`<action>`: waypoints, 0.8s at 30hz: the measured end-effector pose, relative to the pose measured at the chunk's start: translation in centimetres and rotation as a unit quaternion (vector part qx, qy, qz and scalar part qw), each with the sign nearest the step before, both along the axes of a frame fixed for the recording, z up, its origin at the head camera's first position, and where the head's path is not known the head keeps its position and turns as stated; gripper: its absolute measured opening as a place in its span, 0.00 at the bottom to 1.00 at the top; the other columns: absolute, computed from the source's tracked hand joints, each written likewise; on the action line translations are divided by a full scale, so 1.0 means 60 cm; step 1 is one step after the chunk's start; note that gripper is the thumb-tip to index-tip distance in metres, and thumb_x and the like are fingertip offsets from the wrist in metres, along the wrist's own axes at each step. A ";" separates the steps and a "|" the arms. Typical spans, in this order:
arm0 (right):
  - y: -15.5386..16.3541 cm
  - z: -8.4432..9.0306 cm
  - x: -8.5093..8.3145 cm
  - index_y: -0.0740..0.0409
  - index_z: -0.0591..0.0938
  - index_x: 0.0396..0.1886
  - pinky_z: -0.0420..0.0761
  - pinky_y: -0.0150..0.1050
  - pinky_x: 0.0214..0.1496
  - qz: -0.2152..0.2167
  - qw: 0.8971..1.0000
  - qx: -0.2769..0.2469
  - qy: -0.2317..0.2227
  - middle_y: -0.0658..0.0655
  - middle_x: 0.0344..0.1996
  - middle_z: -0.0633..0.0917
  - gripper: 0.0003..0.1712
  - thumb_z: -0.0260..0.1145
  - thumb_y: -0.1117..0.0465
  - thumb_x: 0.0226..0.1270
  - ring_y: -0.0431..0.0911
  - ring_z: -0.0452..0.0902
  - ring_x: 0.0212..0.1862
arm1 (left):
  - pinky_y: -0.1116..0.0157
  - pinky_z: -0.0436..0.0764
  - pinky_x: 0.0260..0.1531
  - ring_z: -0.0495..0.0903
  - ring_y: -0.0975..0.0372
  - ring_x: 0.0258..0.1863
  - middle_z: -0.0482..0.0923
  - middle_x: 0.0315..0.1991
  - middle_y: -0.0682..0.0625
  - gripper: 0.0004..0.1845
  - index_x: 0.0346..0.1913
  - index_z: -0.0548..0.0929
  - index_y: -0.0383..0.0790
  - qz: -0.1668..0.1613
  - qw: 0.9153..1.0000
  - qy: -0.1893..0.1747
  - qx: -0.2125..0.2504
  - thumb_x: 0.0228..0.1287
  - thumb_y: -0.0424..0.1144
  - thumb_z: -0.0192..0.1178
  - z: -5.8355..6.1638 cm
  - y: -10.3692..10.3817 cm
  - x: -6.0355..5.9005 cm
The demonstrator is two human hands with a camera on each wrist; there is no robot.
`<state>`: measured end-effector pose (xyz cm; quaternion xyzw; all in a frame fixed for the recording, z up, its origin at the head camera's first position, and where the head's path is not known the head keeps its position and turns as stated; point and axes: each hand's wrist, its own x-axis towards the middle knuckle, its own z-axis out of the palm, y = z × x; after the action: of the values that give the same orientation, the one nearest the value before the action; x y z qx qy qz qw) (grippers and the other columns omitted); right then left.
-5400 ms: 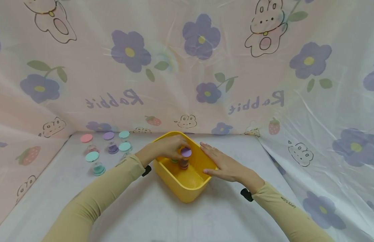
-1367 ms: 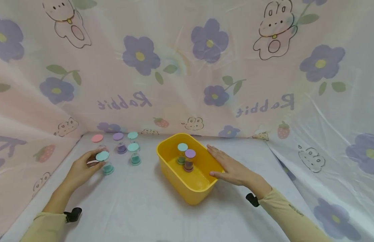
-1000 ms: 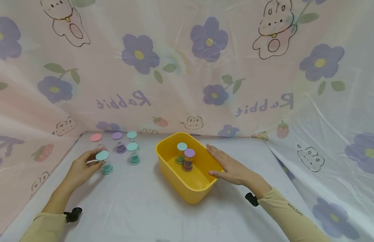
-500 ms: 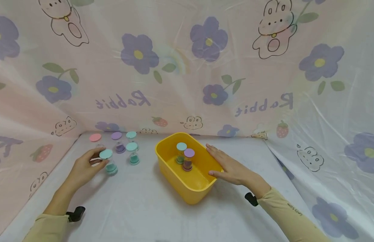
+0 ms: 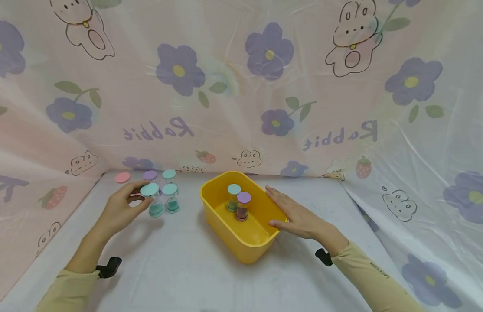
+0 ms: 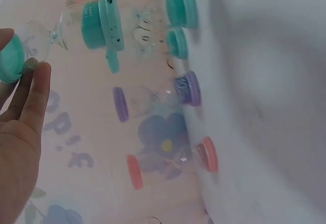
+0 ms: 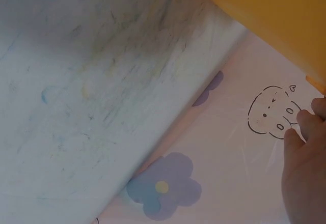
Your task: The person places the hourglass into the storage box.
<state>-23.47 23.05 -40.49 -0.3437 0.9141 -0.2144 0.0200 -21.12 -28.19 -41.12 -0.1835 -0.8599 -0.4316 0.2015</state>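
The left hand (image 5: 120, 212) holds a teal-capped sand timer (image 5: 152, 200), with its fingers (image 5: 137, 186) and thumb curled round the top cap. In the head view the timer seems to stand close to the desk (image 5: 179, 264) near the far left corner. The left wrist view shows what the head view cannot: the timer (image 6: 76, 25) hangs clear of the surface, teal sand in the bulb far from the hand, and only the fingertips (image 6: 35, 96) pinch the near cap.

Just beside it stands a second teal timer (image 5: 171, 200). Behind these, along the far edge by the patterned sheet (image 5: 241, 86), are a purple timer (image 5: 149, 175), a third teal timer (image 5: 169, 174) and a pink timer (image 5: 122, 177); the wrist view shows the purple one (image 6: 155, 99) and the pink one (image 6: 170, 163) full length.

The right hand (image 5: 294, 214) lies flat with straight fingers on the right rim of the yellow tub (image 5: 241, 242), gripping nothing. The right wrist view shows only the tub's outer wall (image 7: 265, 15), the desk and a few fingertips (image 7: 305, 122) against the sheet. The tub sits near the middle of the desk, turned corner-on, and holds two upright timers side by side, a teal-capped one (image 5: 233, 197) and a purple-capped one (image 5: 243, 206).

Bare desk lies between the held timer and the tub's left wall, and along the whole near edge. The sheet closes in the left, far and right edges.
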 end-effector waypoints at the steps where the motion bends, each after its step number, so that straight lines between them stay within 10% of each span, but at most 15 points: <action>1: 0.000 0.000 0.000 0.48 0.50 0.86 0.52 0.63 0.81 0.000 1.000 0.000 0.000 0.49 0.85 0.48 0.51 0.64 0.40 0.75 0.55 0.46 0.84 | 0.82 0.79 0.50 0.77 0.80 0.47 0.80 0.54 0.41 0.29 0.68 0.76 0.30 -0.005 1.000 0.005 0.002 0.65 0.25 0.70 0.004 0.005 0.000; 24: -0.001 0.000 0.000 0.51 0.50 0.86 0.51 0.62 0.82 -0.001 1.000 -0.005 0.000 0.48 0.85 0.48 0.50 0.67 0.46 0.75 0.55 0.45 0.84 | 0.78 0.81 0.53 0.79 0.67 0.50 0.80 0.56 0.43 0.28 0.65 0.78 0.33 -0.117 0.990 0.070 0.024 0.61 0.22 0.71 0.100 0.133 -0.009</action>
<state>-23.45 23.02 -40.51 -0.3427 0.9133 -0.2192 0.0185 -21.65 -20.18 -35.14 -0.3075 -0.8057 -0.4589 0.2137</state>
